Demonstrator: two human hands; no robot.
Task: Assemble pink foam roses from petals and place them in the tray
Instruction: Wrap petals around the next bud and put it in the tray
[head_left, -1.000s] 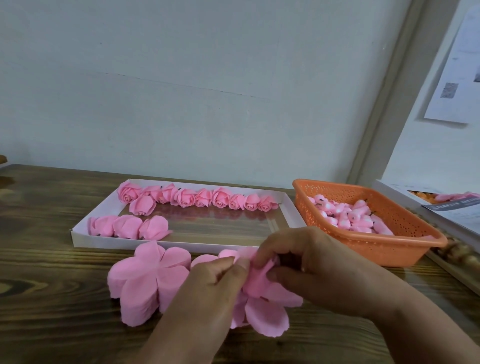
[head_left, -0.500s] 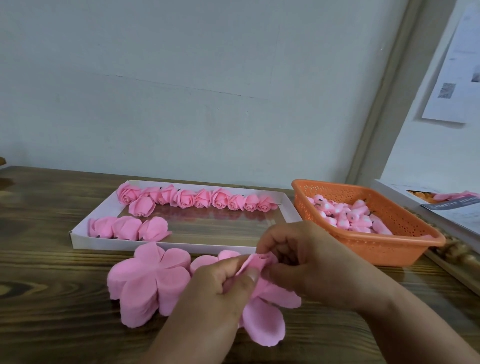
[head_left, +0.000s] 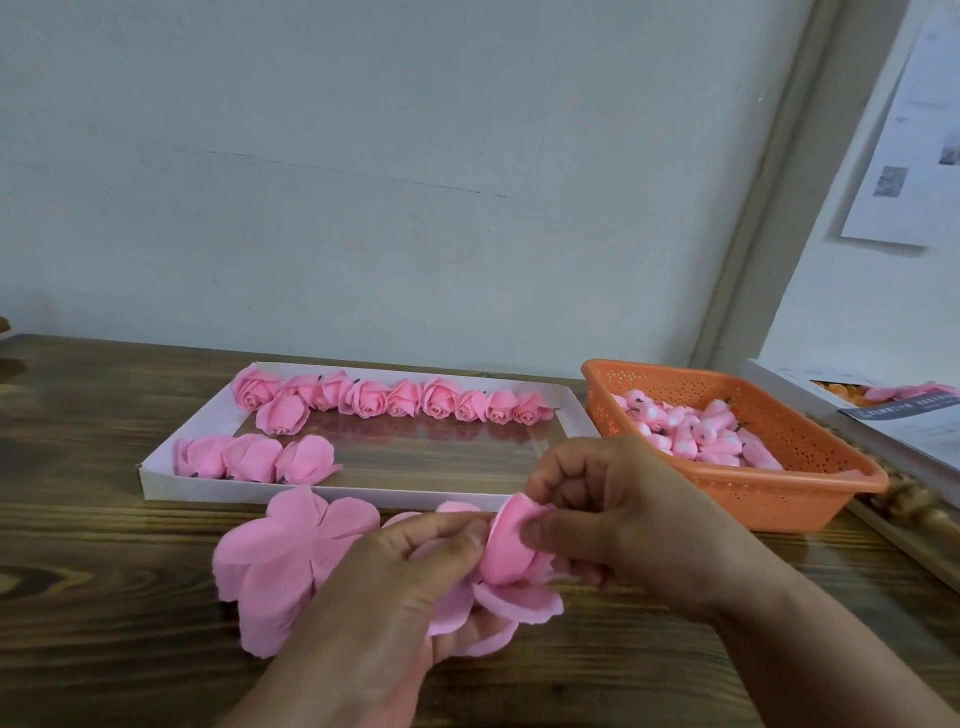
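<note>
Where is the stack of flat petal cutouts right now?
In the head view, the stack of flat petal cutouts lies on the wooden table, left of the left hand and just in front of the white tray.

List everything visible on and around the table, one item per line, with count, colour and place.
Finished roses: about ten, pink, along the far side of the tray.
Roses lying sideways: three, pink, tray's near left corner.
Tray: one, white, mid table.
Petal stack: one, pink, flat on the table before the tray.
Rose in progress: one, pink, between both hands.
Basket: one, orange, right of the tray.
Rose cores: many, pink and white, in the basket.
Table: one, dark wood.
Paper sheet: one, white, right wall.
Left hand: pinches the petals.
Right hand: pinches the rose's top.
</note>
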